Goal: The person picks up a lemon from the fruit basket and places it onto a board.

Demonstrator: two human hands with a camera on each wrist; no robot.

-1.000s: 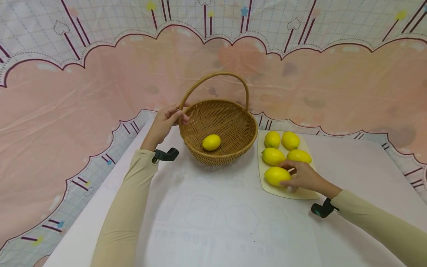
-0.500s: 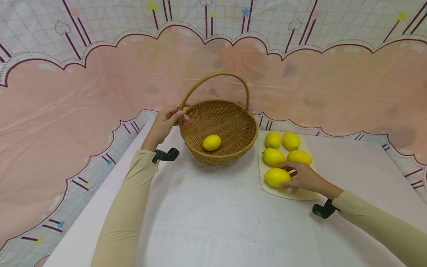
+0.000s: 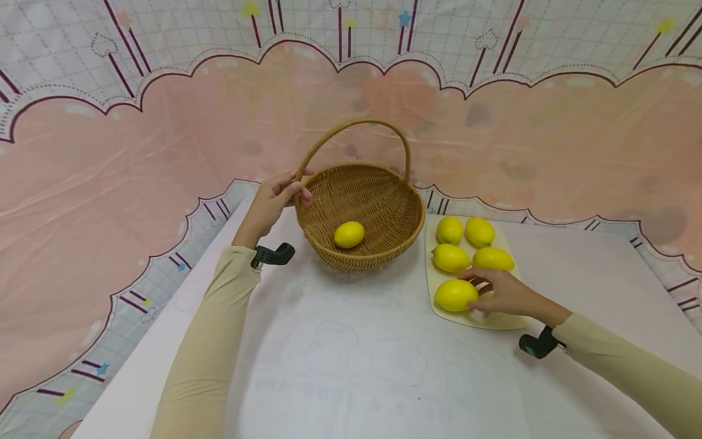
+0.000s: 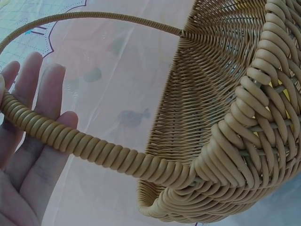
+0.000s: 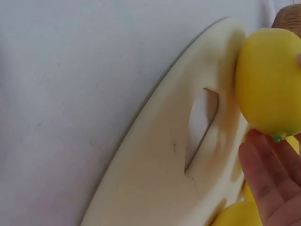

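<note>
At the left, my left hand [image 3: 270, 204] holds the wicker basket [image 3: 359, 261] by the lower left of its handle. Fingers [image 4: 49, 89] show behind the handle [image 4: 103, 157] in the left wrist view; most of the thumb is out of frame. One lemon [image 3: 348, 235] lies inside the basket. My right hand [image 3: 504, 292] is at the right end of the nearest lemon [image 3: 455, 296] on a cream board [image 3: 507, 321]. Its fingers [image 5: 263, 165] look extended beside that lemon's green-tipped end. Only a sliver of thumb shows over the lemon in the right wrist view.
Farther back on the board sit several more lemons [image 3: 479, 232], in two rows. The board has a cut-out slot [image 5: 202, 122] near its front end. A white-covered table [image 3: 351, 366] lies under everything, and a patterned pink cloth [image 3: 219, 122] rises behind.
My right hand has shifted slightly right, its thumb overlapping the nearest lemon less. That lemon has moved slightly toward the front of the board. The left hand and basket hold still.
</note>
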